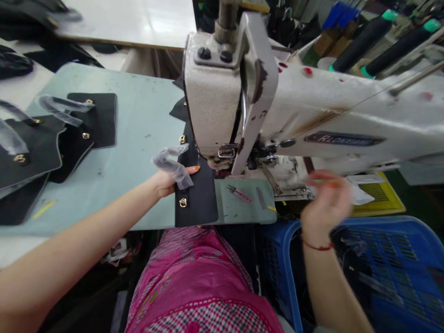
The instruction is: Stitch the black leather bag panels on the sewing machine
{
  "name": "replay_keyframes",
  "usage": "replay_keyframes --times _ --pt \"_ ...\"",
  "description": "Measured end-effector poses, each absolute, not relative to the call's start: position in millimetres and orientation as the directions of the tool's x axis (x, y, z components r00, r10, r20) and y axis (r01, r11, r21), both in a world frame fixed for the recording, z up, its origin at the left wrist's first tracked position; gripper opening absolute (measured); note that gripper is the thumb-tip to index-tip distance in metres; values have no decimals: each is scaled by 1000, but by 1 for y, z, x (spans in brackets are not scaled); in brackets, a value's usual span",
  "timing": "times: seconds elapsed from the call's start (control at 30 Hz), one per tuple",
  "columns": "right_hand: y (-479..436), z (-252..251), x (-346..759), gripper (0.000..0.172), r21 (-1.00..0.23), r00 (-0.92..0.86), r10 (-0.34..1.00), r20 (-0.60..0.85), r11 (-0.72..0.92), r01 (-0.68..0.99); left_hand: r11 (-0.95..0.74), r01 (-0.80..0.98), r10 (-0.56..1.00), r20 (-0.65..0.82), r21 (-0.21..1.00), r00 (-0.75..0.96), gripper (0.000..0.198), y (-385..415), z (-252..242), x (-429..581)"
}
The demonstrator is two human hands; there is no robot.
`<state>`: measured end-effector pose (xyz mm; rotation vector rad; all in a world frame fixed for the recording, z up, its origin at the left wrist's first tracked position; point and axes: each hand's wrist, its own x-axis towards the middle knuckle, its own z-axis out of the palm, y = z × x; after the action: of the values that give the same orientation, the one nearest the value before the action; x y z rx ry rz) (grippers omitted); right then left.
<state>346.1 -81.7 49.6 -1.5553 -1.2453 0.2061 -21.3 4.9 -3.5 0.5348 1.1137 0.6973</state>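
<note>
A black bag panel (pixel 201 199) with gold rings and a plastic-wrapped handle (pixel 173 164) lies at the left of the sewing machine's needle area. My left hand (pixel 169 182) grips this panel by the handle side, its thumb flat on the black surface and its other fingers partly hidden. Smeared by motion, my right hand (pixel 326 199) is raised above the near edge of the machine bed, to the right. Whether it holds anything is not clear. The sewing machine (pixel 215 92) stands in the middle, and thread snips (pixel 239 193) with pink handles rest on the table below it.
Several more black panels (pixel 100 122) with wrapped handles are piled on the pale green table (pixel 138 101) at left. A blue basket (pixel 294 259) holding dark pieces is at lower right, near a yellow tray (pixel 388 199). Black thread cones (pixel 364 41) stand behind the machine.
</note>
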Motion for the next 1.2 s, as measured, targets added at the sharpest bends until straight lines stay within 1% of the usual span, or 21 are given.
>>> replay_keyframes --times 0.03,0.07,0.1,0.13,0.2,0.33,0.47,0.57,0.73,0.87,0.97,1.07,1.2 --pt "-87 36 308 43 -862 261 919 295 138 489 685 -268 729 -635 678 256 50 -1 -6 -19" --pt "-89 23 273 37 -926 102 988 119 73 371 694 -288 720 -646 660 254 48 -4 -8 -18" --pt "-87 12 245 38 -961 -5 1000 -19 -17 278 705 -295 709 -653 645 265 46 -6 -10 -17" --pt "-84 3 222 40 -970 -63 991 -117 -101 220 717 -291 697 -658 634 284 45 -6 -10 -17" --pt "-72 -8 195 47 -969 -114 974 -194 -172 180 734 -270 678 -653 623 337 42 -2 -11 -18" --pt "-55 -12 179 51 -962 -121 979 -165 -133 240 743 -271 664 -621 612 416 41 5 -12 -22" --pt "-58 -16 174 50 -965 -79 989 -126 -104 240 764 -285 639 -617 579 459 38 7 -17 -24" --pt "-63 -18 171 49 -970 -62 993 -106 -89 228 762 -289 641 -611 580 464 41 6 -20 -25" --pt "-61 -18 170 49 -968 -53 992 -113 -98 232 749 -291 656 -608 595 448 47 7 -18 -24" --pt "-57 -17 169 50 -966 -39 993 -116 -103 239 783 -279 620 -654 556 434 38 10 -16 -23" --pt "-54 -17 169 50 -969 -44 993 -114 -101 225 777 -290 628 -661 558 411 31 13 -17 -22" --pt "-51 -15 169 51 -967 -47 993 -110 -96 237 774 -288 631 -657 563 412 30 16 -19 -23" --pt "-47 -12 170 53 -962 -58 994 -97 -79 263 761 -278 644 -636 586 424 33 19 -21 -25"
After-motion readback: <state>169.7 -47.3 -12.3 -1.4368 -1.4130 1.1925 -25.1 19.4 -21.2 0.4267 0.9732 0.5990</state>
